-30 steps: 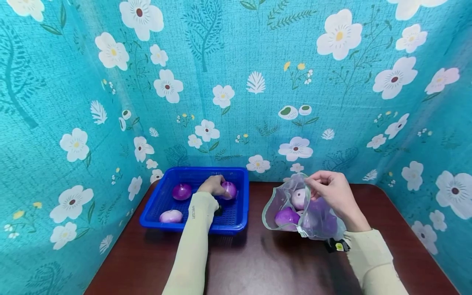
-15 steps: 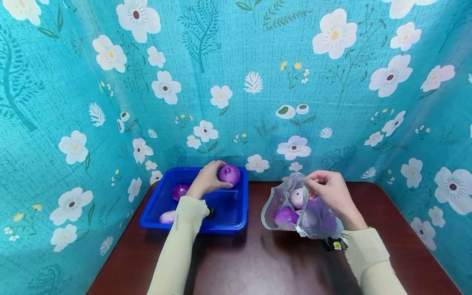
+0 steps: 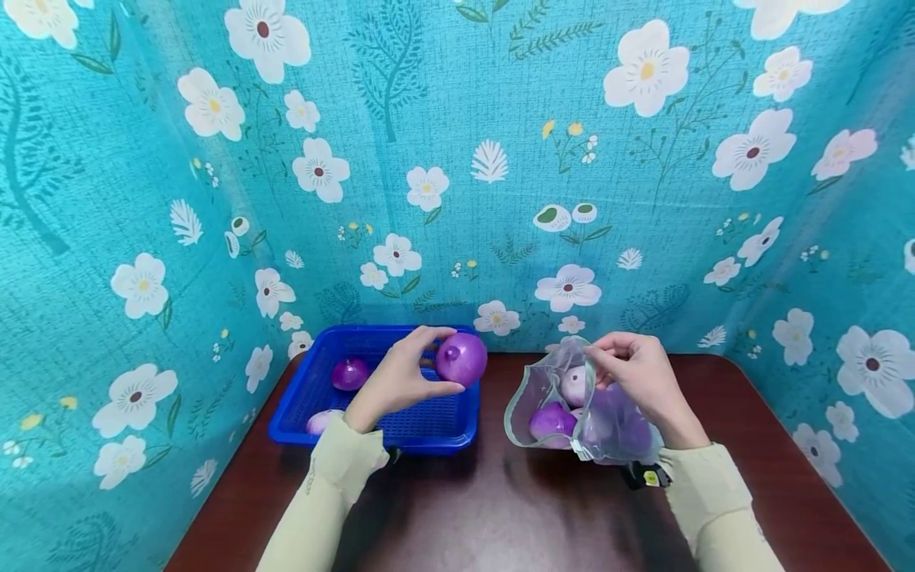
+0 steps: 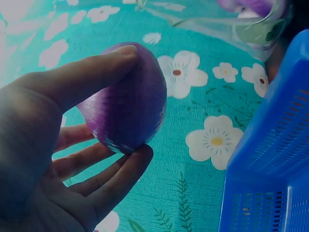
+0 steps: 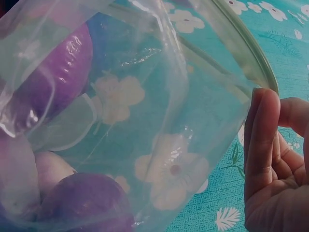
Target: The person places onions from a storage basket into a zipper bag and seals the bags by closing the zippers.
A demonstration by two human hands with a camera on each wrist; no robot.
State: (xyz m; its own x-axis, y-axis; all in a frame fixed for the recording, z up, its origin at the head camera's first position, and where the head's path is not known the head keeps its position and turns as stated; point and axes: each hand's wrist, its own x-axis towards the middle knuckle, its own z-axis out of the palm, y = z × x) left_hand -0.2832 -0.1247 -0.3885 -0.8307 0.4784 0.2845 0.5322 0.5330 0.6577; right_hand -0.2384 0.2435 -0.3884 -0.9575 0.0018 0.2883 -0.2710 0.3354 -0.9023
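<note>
Purple onion [image 3: 463,359] is gripped by the left hand [image 3: 402,377], near the three-o'clock edge of the blue basket [image 3: 443,443]; the right hand [image 3: 636,369] pinches the rim of the clear bag [image 3: 532,389]. Better hold it wide and lower the onion gently, toward four o'clock.

The held purple onion [image 3: 465,359] has smooth skin with a low, satiny sheen. The basket [image 3: 436,446] is smooth blue plastic, its walls pierced all over like a mesh. The bag [image 3: 629,435] is thin, see-through plastic film — shiny and crinkled in places, with a smooth greenish plastic edge. The counter [image 3: 472,508] looks like dark polished wood, glossy under the light; the floral hanging [image 3: 457,222] is matt, visibly woven cloth — the sleeves [image 3: 343,461], matt cloth too.
</note>
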